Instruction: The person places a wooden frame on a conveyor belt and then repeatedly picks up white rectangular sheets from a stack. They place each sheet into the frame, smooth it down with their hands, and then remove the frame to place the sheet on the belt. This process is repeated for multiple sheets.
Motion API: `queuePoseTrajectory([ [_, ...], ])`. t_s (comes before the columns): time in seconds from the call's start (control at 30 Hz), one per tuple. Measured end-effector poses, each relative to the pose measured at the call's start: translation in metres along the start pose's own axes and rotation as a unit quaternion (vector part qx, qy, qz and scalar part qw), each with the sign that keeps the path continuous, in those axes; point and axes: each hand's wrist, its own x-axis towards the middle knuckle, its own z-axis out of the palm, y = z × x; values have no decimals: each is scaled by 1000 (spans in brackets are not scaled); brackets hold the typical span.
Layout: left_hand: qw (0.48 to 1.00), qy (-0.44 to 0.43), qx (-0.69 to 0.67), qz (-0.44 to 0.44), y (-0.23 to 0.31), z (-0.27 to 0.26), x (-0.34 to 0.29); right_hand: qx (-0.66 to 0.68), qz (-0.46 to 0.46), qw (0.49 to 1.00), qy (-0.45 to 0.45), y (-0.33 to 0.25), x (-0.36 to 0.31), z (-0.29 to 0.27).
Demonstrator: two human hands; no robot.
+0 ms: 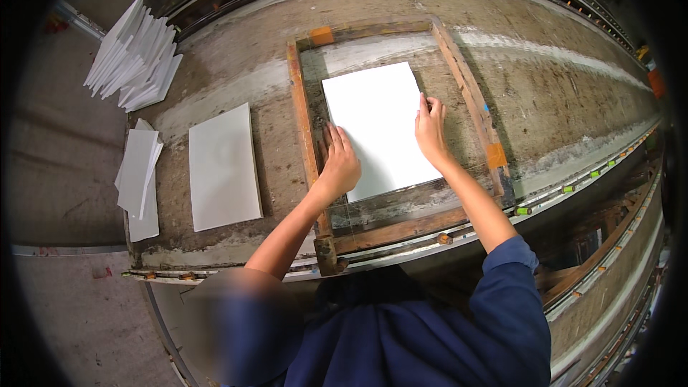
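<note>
A bright white rectangular stack of paper or thin card (374, 129) lies inside a worn wooden frame (466, 79), slightly tilted to it. My left hand (340, 161) is at the stack's left edge, its fingers together and bent over that side; its thumb is hard to make out. At the right edge, my right hand (431, 129) grips the side with curled fingers, the index raised a little. Both hands hold the stack between them. Orange tape patches (322, 35) wrap parts of the frame.
Left of the frame lies another white stack (223, 172). Beyond it are a few skewed white sheets (142, 175) and a tall fanned pile (136, 57) at the far left. The long stained table (559, 100) has a front rail (573, 183) with green and orange stops.
</note>
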Motion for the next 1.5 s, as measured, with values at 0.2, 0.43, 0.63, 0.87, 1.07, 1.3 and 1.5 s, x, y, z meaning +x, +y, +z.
queuePoseTrajectory([
  [0.2,994,77,48,-54,33,-1,-6,-136,-94,986,-16,-12,-7,-4],
  [0.43,977,93,190,9,25,2,7,-81,-214,951,-207,-38,-30,-30],
  [0.63,975,204,91,-14,-4,-3,111,-47,-226,960,-158,-12,60,14],
  [0.87,977,181,106,-44,-10,-17,159,-75,-170,978,-93,-9,129,55],
  [1.07,977,192,91,-30,-9,-18,163,-81,-169,979,-76,-7,131,56],
  [1.3,974,206,87,17,-4,-7,130,-55,-89,993,-52,5,96,36],
  [1.5,987,46,94,124,47,-1,34,-83,-144,978,-123,-4,-10,-28],
])
